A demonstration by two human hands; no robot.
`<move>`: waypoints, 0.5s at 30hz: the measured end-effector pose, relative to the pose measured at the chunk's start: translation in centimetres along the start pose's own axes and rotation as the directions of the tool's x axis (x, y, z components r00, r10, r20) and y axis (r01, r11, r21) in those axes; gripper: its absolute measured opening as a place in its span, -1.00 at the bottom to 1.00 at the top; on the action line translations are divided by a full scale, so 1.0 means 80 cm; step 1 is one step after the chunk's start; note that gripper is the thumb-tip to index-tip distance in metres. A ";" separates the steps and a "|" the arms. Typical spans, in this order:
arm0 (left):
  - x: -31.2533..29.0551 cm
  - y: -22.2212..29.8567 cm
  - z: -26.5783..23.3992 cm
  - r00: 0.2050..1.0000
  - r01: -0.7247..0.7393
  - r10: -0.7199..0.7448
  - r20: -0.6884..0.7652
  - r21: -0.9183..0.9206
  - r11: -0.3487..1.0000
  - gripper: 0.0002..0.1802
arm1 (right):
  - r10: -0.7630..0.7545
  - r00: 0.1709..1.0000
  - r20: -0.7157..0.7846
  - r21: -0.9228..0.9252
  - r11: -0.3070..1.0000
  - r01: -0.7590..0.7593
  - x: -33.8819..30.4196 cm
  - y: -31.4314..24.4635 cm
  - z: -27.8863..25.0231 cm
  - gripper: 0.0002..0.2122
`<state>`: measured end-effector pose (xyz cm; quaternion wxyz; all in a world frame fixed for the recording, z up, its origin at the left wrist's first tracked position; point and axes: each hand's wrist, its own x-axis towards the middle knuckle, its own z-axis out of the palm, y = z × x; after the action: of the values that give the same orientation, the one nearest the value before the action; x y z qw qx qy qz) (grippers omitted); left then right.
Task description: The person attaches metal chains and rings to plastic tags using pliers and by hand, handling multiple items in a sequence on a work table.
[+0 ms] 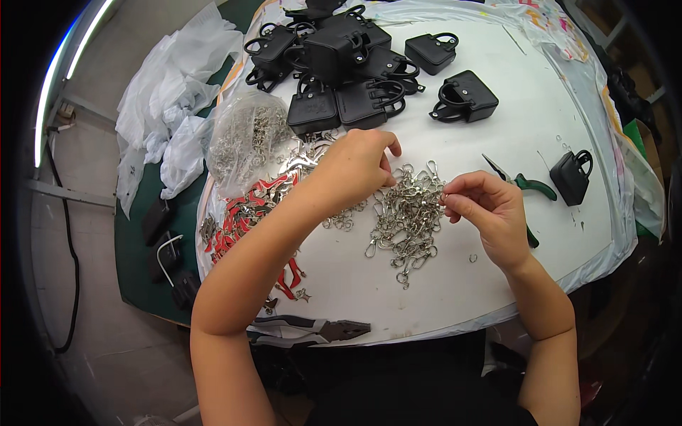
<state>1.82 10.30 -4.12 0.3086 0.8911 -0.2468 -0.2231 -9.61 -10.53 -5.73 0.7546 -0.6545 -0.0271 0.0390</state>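
A heap of silver swivel clasps with rings (408, 220) lies on the white-covered table between my hands. My left hand (359, 163) hovers at the heap's upper left edge, palm down. Its fingers are bent, with a gap between the visible tips and nothing seen in them. My right hand (490, 213) is at the heap's right side, thumb and forefinger pinched on a small silver metal piece (444, 199); its exact kind is mostly hidden. Under and beside my left forearm lie red and silver high-heel-shaped charms (245, 213). More small rings (343, 221) lie close by.
Black mini handbags (373, 103) are piled at the back; one bag (570, 177) lies far right. A clear bag of metal hardware (249, 138) stands left. Green-handled pliers (533, 186) lie right, and large combination pliers (309, 331) along the near edge. White plastic (170, 106) hangs left.
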 end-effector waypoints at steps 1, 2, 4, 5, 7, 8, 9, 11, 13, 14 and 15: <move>-0.001 -0.001 0.004 1.000 0.000 0.000 0.005 0.000 1.000 -0.68 | 0.001 1.000 0.007 0.005 1.000 -0.001 0.000 0.001 0.001 -0.90; -0.002 -0.002 0.008 0.999 -0.036 0.037 -0.011 0.084 0.996 -0.69 | 0.001 1.000 0.014 0.010 1.000 -0.001 0.000 0.002 0.001 -0.90; -0.007 -0.004 0.011 0.993 -0.095 0.109 -0.039 0.253 0.963 -0.72 | 0.005 1.000 0.022 0.006 1.000 -0.005 0.000 0.001 0.004 -0.90; -0.010 -0.003 0.011 0.994 -0.092 0.105 -0.038 0.254 0.963 -0.72 | 0.008 1.000 0.028 -0.002 1.000 -0.008 0.001 0.002 0.005 -0.90; -0.012 0.002 0.009 0.994 -0.101 0.113 -0.010 0.383 0.918 -0.73 | 0.003 1.000 0.026 -0.007 1.000 -0.003 0.001 0.002 0.004 -0.90; -0.014 0.002 0.005 0.993 -0.104 0.116 -0.008 0.383 0.918 -0.73 | 0.000 1.000 0.029 -0.011 1.000 0.001 0.001 0.003 0.004 -0.89; -0.017 0.002 0.000 0.997 -0.062 0.072 -0.035 0.239 0.969 -0.73 | -0.001 1.000 0.024 -0.011 1.000 0.002 0.001 0.002 0.004 -0.89; -0.023 -0.006 -0.006 0.996 -0.021 0.014 -0.092 -0.075 0.997 -0.75 | 0.022 0.999 0.039 -0.020 1.000 -0.021 0.000 0.000 0.005 -0.89; -0.031 -0.016 -0.009 0.994 -0.043 0.009 -0.111 -0.303 0.952 -0.77 | 0.039 0.998 0.039 -0.011 0.999 -0.039 -0.002 -0.001 0.011 -0.89; -0.035 -0.018 -0.009 0.991 -0.068 -0.001 -0.132 -0.516 0.854 -0.78 | 0.056 0.998 0.041 -0.005 0.998 -0.056 -0.003 -0.002 0.014 -0.90; -0.038 -0.018 -0.008 0.994 -0.036 -0.037 -0.100 -0.639 0.768 -0.80 | 0.055 0.998 0.040 -0.003 0.998 -0.055 -0.004 -0.002 0.015 -0.90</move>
<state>0.28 13.34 -3.86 0.6063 0.7434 -0.1389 -0.2458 -10.02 -9.38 -5.42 0.7519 -0.6548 -0.0240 0.0729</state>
